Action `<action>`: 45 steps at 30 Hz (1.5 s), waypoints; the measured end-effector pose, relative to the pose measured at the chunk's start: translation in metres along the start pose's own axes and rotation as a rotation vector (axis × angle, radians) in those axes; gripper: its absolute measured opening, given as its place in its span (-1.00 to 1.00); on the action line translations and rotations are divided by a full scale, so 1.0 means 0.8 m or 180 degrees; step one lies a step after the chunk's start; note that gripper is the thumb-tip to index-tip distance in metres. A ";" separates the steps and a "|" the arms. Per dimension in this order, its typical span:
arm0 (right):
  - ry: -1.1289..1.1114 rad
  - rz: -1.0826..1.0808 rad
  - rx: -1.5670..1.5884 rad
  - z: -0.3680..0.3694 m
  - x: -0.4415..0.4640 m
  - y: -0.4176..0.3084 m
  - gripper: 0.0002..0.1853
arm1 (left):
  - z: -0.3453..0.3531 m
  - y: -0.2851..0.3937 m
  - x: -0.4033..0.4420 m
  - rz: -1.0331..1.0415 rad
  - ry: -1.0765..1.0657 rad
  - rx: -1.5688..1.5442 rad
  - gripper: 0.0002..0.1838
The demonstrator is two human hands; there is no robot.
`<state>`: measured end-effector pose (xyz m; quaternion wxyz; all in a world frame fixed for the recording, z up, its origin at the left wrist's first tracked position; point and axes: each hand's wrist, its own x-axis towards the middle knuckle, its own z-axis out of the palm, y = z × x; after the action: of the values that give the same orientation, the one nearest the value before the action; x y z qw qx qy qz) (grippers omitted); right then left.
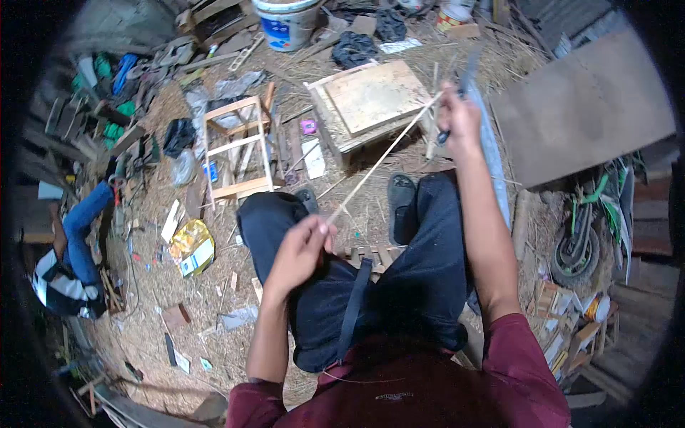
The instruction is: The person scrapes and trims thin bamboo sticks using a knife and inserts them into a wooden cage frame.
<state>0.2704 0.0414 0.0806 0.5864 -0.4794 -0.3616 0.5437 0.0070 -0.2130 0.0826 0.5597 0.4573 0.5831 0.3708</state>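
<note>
A thin pale strip of wood or bamboo point(382, 158) runs diagonally between my hands. My left hand point(303, 246) pinches its lower end above my left thigh. Up at the right, my right hand point(459, 118) is closed around the dark handle of a knife point(467, 71), whose blade points up and away, with the strip's upper end at the fingers. Behind the strip stands a low wooden table point(374, 96) with a board on top. A small wooden frame point(235, 150) stands to its left.
A white bucket point(287, 25) is at the top. On the left, another person in jeans point(87, 221) sits near scattered tools. A large brown board point(585, 107) and a small motorbike wheel point(574, 253) are on the right. A yellow packet point(191, 246) lies on the shaving-covered ground.
</note>
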 end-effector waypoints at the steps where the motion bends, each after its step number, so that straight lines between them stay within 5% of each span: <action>1: 0.0432 0.0099 0.0184 0.000 0.017 -0.003 -0.84 | -0.012 0.014 0.006 0.0184 0.0388 0.0458 -0.76; 5: 0.0143 0.0166 0.0566 -0.001 0.033 0.010 -0.77 | -0.083 0.015 0.048 0.0502 0.1580 -0.0240 -0.74; 9: -0.0644 0.0579 -0.0397 0.029 -0.016 0.014 -0.78 | -0.140 0.028 0.075 0.0679 0.2782 -0.1516 -0.79; 16: -0.2094 0.1026 -0.1743 0.082 -0.053 0.026 -0.82 | -0.244 -0.015 0.125 0.1010 0.3092 -0.3433 -0.89; 19: -0.2723 0.1326 -0.1922 0.103 -0.058 0.036 -0.84 | -0.278 -0.018 0.159 0.0998 0.3005 -0.2697 -0.89; 21: -0.2850 0.0836 -0.2290 0.130 -0.072 0.057 -0.83 | -0.290 -0.016 0.182 0.0921 0.2807 -0.2391 -0.84; 23: -0.2405 0.1505 -0.1858 0.159 -0.083 0.062 -0.79 | -0.296 -0.029 0.207 0.0441 0.2807 -0.1656 -0.80; 29: -0.2027 0.1620 -0.1649 0.193 -0.097 0.172 -0.77 | -0.300 -0.137 0.236 -0.0784 0.1858 0.1837 -0.57; 31: -0.2358 0.0882 -0.2460 0.176 -0.094 0.236 -0.77 | -0.307 -0.187 0.251 -0.1162 0.1256 0.2657 -0.63; 34: -0.2323 0.0729 -0.2338 0.198 -0.096 0.230 -0.70 | -0.302 -0.252 0.253 -0.0914 0.1004 0.3464 -0.68; 40: -0.2331 0.1436 -0.2093 0.237 -0.080 0.197 -0.74 | -0.324 -0.307 0.269 -0.1249 -0.0898 0.3797 -0.66; 45: -0.2214 0.1079 -0.1814 0.234 -0.054 0.182 -0.81 | -0.306 -0.260 0.282 -0.1000 -0.0639 0.2966 -0.68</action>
<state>0.0445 0.0235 -0.0018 0.1789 -0.4629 -0.5877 0.6390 -0.2500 -0.0437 -0.1605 0.3984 0.5989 0.6918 -0.0636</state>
